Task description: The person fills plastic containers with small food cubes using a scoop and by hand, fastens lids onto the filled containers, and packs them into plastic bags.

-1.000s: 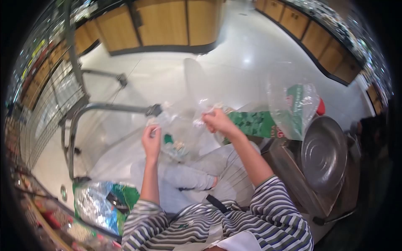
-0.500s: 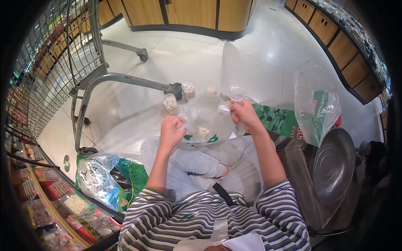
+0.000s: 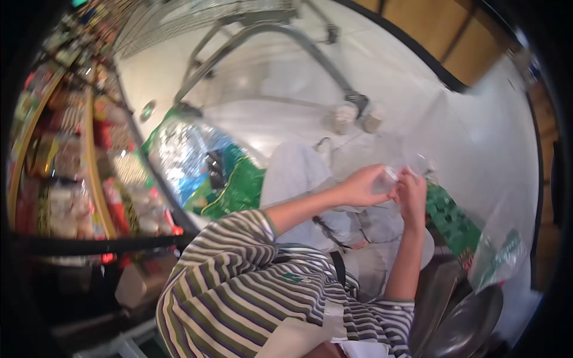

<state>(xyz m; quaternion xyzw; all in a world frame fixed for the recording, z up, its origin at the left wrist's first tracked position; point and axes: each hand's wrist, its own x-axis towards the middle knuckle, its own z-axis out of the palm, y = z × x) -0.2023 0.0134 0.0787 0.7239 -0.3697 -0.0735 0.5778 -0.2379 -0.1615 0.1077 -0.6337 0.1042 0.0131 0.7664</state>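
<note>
Closer now to our right hand [image 3: 413, 194], our left hand [image 3: 360, 186] curls its fingers around a clear plastic cup [image 3: 382, 184]; the right's fingers bunch together, their hold blurred.

Sack [image 3: 194, 164] left (shelf [image 3: 89, 137] beyond); cart [image 3: 259, 28] ahead; containers [image 3: 344, 117] beside its wheel [image 3: 357, 101]

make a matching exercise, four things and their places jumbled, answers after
1. left bare hand
2. shiny green, silver and blue plastic bag
3. round dark metal pan
4. two small containers, whitish contents

A. beside the grey cart caster
B. lower right of the picture
C. close to the right bare hand
D. left of the light grey trousers

Pairs: 1-C; 2-D; 3-B; 4-A
</note>
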